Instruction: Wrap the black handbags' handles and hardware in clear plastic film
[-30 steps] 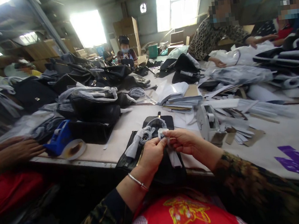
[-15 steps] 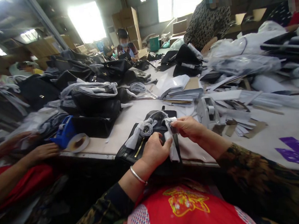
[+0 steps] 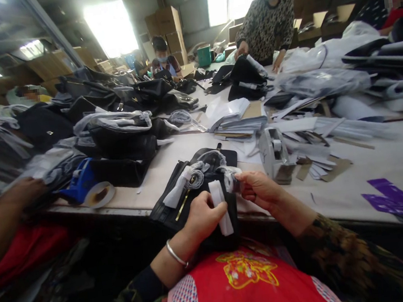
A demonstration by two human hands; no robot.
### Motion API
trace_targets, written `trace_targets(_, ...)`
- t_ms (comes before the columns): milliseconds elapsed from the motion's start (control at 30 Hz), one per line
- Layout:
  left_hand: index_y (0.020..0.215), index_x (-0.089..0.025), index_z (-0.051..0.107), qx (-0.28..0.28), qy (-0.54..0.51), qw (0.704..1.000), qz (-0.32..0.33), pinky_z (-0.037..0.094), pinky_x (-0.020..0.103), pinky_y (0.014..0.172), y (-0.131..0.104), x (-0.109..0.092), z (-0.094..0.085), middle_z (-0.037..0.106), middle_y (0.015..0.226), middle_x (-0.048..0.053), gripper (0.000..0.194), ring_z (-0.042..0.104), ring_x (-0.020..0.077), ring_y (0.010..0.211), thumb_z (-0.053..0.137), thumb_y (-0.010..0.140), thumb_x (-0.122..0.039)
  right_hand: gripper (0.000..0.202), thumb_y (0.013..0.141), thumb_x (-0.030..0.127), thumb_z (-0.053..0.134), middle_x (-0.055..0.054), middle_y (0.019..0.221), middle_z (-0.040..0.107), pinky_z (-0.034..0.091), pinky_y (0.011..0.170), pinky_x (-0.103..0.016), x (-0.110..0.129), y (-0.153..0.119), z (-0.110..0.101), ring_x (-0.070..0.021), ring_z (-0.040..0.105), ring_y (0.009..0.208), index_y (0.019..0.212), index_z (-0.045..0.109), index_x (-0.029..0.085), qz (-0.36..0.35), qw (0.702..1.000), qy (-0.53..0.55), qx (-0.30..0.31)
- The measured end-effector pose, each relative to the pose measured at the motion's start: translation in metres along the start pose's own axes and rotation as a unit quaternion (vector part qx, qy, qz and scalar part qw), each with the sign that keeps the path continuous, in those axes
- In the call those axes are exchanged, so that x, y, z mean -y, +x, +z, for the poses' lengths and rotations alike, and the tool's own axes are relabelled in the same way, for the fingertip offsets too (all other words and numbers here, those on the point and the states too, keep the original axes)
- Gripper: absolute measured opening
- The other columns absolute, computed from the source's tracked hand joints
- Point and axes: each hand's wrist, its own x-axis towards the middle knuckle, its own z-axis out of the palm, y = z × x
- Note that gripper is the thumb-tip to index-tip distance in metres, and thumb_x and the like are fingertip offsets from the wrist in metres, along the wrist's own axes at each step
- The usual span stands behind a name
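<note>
A black bag [image 3: 174, 216] with a gold zipper lies at the table's front edge, before my body. My left hand [image 3: 205, 214] pinches a white wrapping strip [image 3: 221, 211] that stands up over the bag. To its right, my right hand [image 3: 258, 188] is closed on the end of a coiled strap [image 3: 230, 177] in clear and white wrapping. Another wrapped strap coil [image 3: 196, 176] rests on the bag, left of the hands, with a white wrap [image 3: 178, 188] around part of it.
A white tape dispenser [image 3: 274, 152] stands right of the bag, near paper scraps [image 3: 318, 167]. Left are a blue tape dispenser [image 3: 78, 180], a tape roll [image 3: 100, 194] and stacked black bags [image 3: 122, 149]. A co-worker's hand [image 3: 24, 191] is at far left; purple plastic [image 3: 401, 202] lies right.
My left hand has moved slightly down and left, and the white strip now stands apart from the wrapped strap. My right hand has lowered a little. A co-worker behind the table has reached toward black bags.
</note>
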Motion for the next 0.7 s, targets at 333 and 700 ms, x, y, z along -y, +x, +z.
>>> trace_targets(333, 0.095, -0.019, 0.063, 0.057, -0.125, 0.987, 0.084, 0.049, 0.029, 0.072, -0.036, 0.001, -0.004, 0.069, 0.087, 0.004, 0.028, 0.062, 0.0175, 0.077, 0.073, 0.085, -0.044, 0.033, 0.064, 0.039, 0.081, 0.007, 0.046, 0.044, 0.016, 0.039, -0.020, -0.044, -0.031, 0.026, -0.0041, 0.029, 0.040, 0.064, 0.056, 0.017, 0.024, 0.999, -0.020, -0.010)
trace_targets(700, 0.122, -0.019, 0.063, 0.184, -0.042, 0.981, 0.039, 0.050, 0.035, 0.080, -0.031, -0.008, -0.016, 0.074, 0.106, 0.013, 0.041, 0.070, 0.0283, 0.095, 0.041, 0.100, -0.046, 0.042, 0.065, 0.043, 0.087, 0.011, 0.049, 0.033, 0.014, 0.037, -0.017, -0.054, -0.038, 0.023, -0.0025, 0.021, 0.041, 0.067, 0.053, 0.018, 0.060, 0.997, -0.001, -0.044)
